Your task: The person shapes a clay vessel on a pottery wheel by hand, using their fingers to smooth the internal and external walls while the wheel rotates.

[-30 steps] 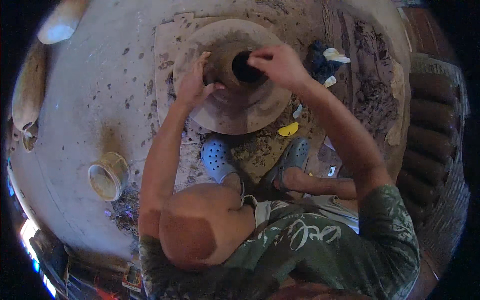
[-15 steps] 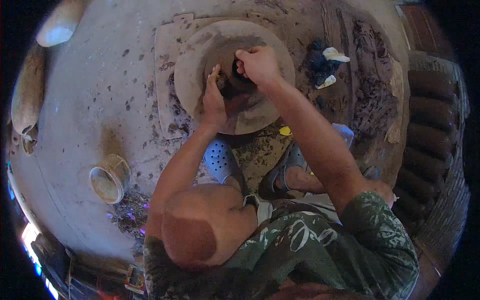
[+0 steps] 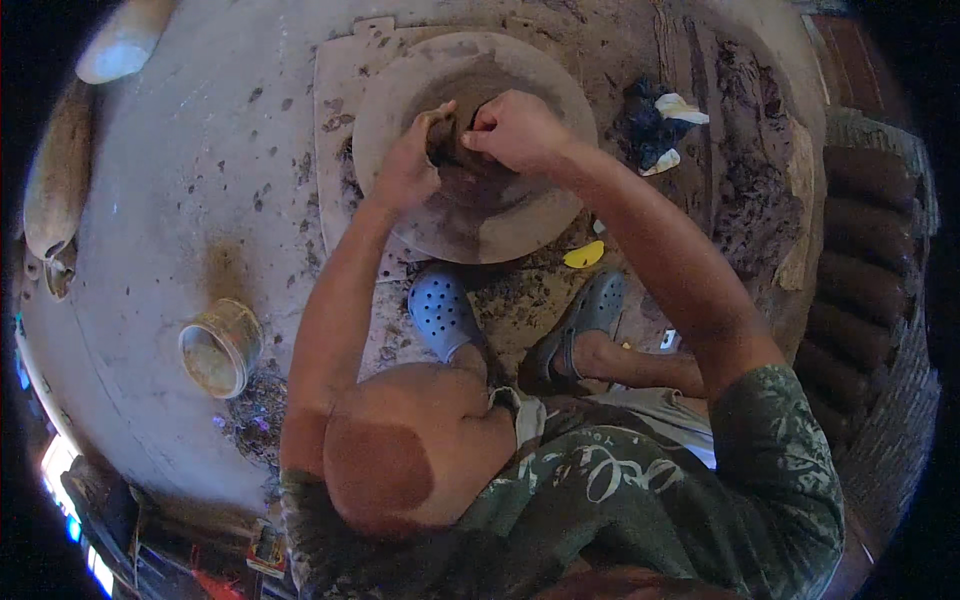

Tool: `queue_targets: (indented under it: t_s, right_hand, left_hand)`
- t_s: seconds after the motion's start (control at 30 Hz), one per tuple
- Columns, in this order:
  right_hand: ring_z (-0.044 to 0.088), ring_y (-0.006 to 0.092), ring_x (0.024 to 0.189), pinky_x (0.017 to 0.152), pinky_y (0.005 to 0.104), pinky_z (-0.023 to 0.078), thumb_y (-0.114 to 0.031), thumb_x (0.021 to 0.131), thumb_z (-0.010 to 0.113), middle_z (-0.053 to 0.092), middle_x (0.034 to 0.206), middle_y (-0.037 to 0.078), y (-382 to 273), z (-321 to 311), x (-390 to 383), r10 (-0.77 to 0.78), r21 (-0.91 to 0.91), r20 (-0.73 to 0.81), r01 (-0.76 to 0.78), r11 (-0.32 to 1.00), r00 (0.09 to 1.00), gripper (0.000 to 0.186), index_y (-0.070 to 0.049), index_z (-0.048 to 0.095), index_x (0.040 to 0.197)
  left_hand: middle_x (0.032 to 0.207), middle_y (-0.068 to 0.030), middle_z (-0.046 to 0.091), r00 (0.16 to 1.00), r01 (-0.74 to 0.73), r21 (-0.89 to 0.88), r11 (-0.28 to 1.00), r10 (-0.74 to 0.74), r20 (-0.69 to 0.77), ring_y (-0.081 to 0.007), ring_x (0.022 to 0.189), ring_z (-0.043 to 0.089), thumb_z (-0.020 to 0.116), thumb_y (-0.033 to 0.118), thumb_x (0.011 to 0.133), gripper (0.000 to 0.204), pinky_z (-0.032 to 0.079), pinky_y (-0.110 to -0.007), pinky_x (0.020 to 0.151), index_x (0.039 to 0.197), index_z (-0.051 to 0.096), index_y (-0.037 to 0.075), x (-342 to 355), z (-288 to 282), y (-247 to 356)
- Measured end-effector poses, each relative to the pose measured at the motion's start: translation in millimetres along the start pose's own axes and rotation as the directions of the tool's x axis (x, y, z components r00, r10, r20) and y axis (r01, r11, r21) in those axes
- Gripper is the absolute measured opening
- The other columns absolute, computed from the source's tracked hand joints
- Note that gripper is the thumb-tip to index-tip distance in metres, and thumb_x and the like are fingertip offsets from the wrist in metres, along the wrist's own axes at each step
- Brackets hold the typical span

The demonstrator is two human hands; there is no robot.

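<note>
Dark wet clay (image 3: pixel 468 176) sits on the round disc of a potter's wheel (image 3: pixel 385 105) in front of me. Curved around the clay's left side is my left hand (image 3: pixel 408 165), fingers bent and the tips at its upper edge. On the opposite side, my right hand (image 3: pixel 517 132) is closed, thumb and fingers pinched at the clay's edge. Its fingertips are partly hidden, and so is the clay's full shape between the hands.
A round bucket (image 3: pixel 222 348) stands on the floor to the left. A yellow, curved flat piece (image 3: pixel 584 255) lies near my right shoe (image 3: pixel 590 310). Dark plastic (image 3: pixel 645 125) with white scraps and a strip of muddy clay (image 3: pixel 755 165) are right of the wheel.
My left hand has moved up and left, and its fingers now bend around the clay. The right hand has shifted slightly down. The yellow piece shows more fully as my right forearm moved.
</note>
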State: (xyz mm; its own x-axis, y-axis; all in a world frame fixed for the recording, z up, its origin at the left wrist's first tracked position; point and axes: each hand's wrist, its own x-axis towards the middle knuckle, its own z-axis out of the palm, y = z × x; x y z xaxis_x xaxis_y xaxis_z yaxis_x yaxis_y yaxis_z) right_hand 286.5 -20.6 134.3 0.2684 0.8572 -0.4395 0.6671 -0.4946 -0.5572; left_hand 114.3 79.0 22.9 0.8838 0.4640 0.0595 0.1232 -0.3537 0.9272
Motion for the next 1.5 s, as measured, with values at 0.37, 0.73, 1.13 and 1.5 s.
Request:
queue_targets:
  t_s: [0.37, 0.73, 1.13, 1.5]
  right_hand:
    - [0.070, 0.0382, 0.083, 0.076, 0.0460, 0.055, -0.028, 0.086, 0.077, 0.073, 0.085, 0.016, 15.1, -12.1, -19.4, -0.123, -0.215, 0.159, 0.156, 0.964, 0.980, 0.022, -0.007, 0.077, 0.092]
    - [0.069, 0.0370, 0.095, 0.082, 0.0452, 0.057, -0.012, 0.089, 0.071, 0.069, 0.108, 0.015, 19.1, 43.9, -96.5, -0.516, -0.150, -0.301, 0.495, 0.856, 0.802, 0.035, -0.003, 0.068, 0.122]
    - [0.069, 0.0391, 0.094, 0.085, 0.0459, 0.056, -0.020, 0.089, 0.073, 0.071, 0.099, 0.020, 34.8, 51.9, -108.9, -0.261, 0.160, -0.134, 0.281, 0.946, 0.956, 0.025, -0.001, 0.072, 0.106]
    - [0.074, 0.0290, 0.090, 0.081, 0.0411, 0.057, -0.025, 0.090, 0.073, 0.075, 0.096, 0.017, 20.1, 5.3, -71.9, 0.064, 0.451, -0.278, 0.071, 0.890, 0.958, 0.028, -0.004, 0.077, 0.109]
  left_hand:
    - [0.143, -0.0154, 0.058, 0.998, -0.040, 0.243, 0.969, 0.026, 0.061, -0.0355, 0.127, 0.061, 0.096, 0.034, 0.066, 0.097, 0.052, -0.046, 0.103, 0.146, 0.048, 0.010, 18.1, -29.3, -15.5]
    - [0.099, -0.0099, 0.064, 0.938, 0.340, -0.328, 0.882, -0.342, 0.053, -0.0197, 0.092, 0.063, 0.051, 0.046, 0.107, 0.050, 0.051, -0.035, 0.083, 0.114, 0.061, -0.002, -73.9, 20.5, 44.1]
    - [0.095, -0.0012, 0.063, 0.845, 0.519, -0.416, 0.746, -0.375, 0.381, -0.0110, 0.076, 0.058, 0.048, 0.038, 0.111, 0.036, 0.050, -0.030, 0.069, 0.120, 0.061, 0.005, -76.0, 44.6, 65.1]
    - [0.134, -0.0215, 0.049, 0.918, 0.193, 0.203, 0.960, -0.104, -0.384, -0.0319, 0.120, 0.052, 0.063, 0.036, 0.103, 0.059, 0.048, -0.044, 0.102, 0.137, 0.042, -0.008, -82.9, 51.4, 22.2]
